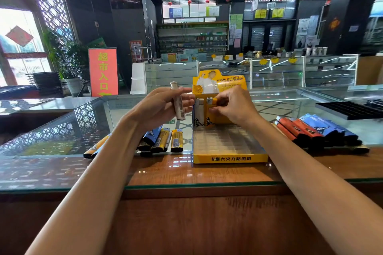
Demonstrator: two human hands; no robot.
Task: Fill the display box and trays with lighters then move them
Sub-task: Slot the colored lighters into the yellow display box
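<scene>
A yellow display box (230, 158) with a clear gridded tray stands on the glass counter, its printed back card upright. A white lighter (199, 114) stands in the back left slot. Beside it my right hand (234, 105) pinches a yellow lighter (211, 109) at the back row. My left hand (159, 105) holds a beige lighter (177, 103) upright, just left of the box. Loose yellow and blue lighters (163, 141) lie left of the box. Orange and blue ones (310, 130) lie in a pile on the right.
A black gridded tray (348, 109) sits at the far right of the counter. The counter has a wooden front edge (186, 172) under glass. Glass shop cabinets and shelves stand behind; an orange sign (103, 71) stands at the back left.
</scene>
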